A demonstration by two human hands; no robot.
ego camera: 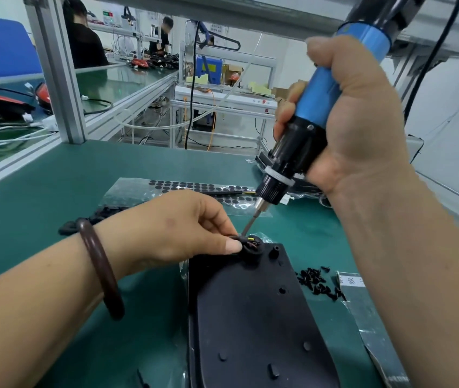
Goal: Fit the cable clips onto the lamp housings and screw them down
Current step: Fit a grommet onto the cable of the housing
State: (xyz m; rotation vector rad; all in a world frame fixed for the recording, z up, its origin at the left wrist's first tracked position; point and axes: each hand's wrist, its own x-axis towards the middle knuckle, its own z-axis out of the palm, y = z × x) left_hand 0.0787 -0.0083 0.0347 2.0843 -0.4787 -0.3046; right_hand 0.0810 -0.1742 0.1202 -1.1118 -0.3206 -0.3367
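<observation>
**Black housing, clip being screwed down**

Item: housing, black plastic, laid flat on the green bench, lower centre of the frame, a clear wrap showing under its edge.

Step in hand: judged to be the screwing-down of one clip. The clip, with coloured wires showing in it, is seated at the housing's upper end. It is pinched in place by the thumb and fingers of the left hand. The driver, blue and black, is gripped by the right hand, fingers wrapped fully round the body. Its bit is slanted down onto the clip; whether a screw is on the tip cannot be told.

Next move, as judged: the bit is to be kept square in the screw head and the clip held against turning until the screw is driven home.

Containers:
- Clear bag, centre of the frame, behind the left hand: rows of black round pads are held in it.
- Flat bag, lower right: contents cannot be told.
- Screws, black: no container; heaped loose on the bench just right of the housing.
- Dark parts, behind the left wrist: loose on the bench, possibly spare clips.
</observation>
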